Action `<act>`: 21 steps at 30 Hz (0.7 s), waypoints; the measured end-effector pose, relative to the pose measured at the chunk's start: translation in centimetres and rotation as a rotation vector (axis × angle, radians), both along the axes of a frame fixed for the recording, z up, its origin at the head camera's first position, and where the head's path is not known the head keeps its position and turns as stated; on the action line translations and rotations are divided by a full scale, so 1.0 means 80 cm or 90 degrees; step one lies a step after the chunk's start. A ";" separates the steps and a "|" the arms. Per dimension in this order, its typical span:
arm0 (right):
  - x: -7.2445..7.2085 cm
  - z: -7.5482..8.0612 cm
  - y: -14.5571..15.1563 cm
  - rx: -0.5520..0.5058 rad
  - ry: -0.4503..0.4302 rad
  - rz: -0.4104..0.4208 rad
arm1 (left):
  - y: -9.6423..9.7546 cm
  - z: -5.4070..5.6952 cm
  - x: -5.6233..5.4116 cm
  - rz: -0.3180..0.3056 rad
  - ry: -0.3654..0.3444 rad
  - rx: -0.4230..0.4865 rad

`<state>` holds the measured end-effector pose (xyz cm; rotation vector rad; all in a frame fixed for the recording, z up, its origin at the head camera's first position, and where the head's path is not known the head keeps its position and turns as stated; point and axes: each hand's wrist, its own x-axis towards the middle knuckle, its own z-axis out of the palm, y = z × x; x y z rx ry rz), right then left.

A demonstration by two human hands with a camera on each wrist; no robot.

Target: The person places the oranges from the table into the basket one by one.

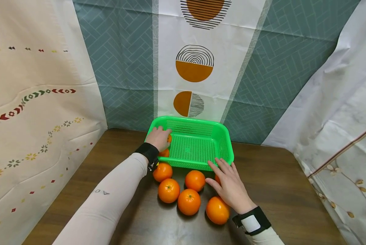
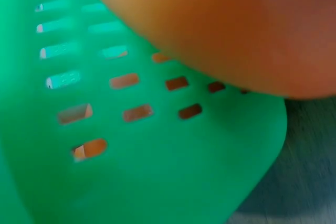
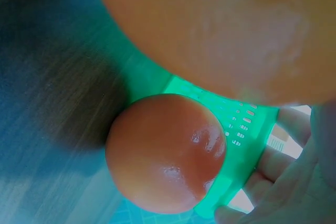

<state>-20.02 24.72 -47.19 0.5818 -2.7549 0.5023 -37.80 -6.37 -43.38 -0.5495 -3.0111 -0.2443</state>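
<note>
My left hand point(image 1: 159, 139) reaches into the left end of a green plastic basket point(image 1: 226, 136), its fingers curled over an orange point(image 1: 169, 139) that shows partly past them. Below that wrist, a second orange point(image 1: 164, 153) is partly covered inside the basket. In the left wrist view, a blurred orange surface point(image 2: 236, 30) fills the top, close over the basket wall point(image 2: 157, 166). My right hand point(image 1: 230, 185) has its fingers spread at the basket's near rim, above a mostly hidden orange point(image 1: 217, 179). The right wrist view shows an orange point(image 3: 165, 156) beside these fingers point(image 3: 275, 163).
Several oranges stand on the brown wooden table point(image 1: 271, 190) before the basket, including a left one point(image 1: 169, 190), a middle one point(image 1: 189, 201) and one by the right wrist point(image 1: 217, 210). A patterned cloth point(image 1: 125, 68) hangs behind; pale cloths hang at both sides.
</note>
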 end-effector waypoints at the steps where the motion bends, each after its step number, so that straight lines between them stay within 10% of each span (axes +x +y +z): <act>1: 0.000 0.000 0.000 -0.001 0.001 0.001 | 0.000 -0.001 -0.001 0.002 -0.002 0.002; 21: 0.000 0.002 -0.001 -0.006 -0.008 0.004 | 0.002 0.004 0.004 0.030 -0.060 -0.004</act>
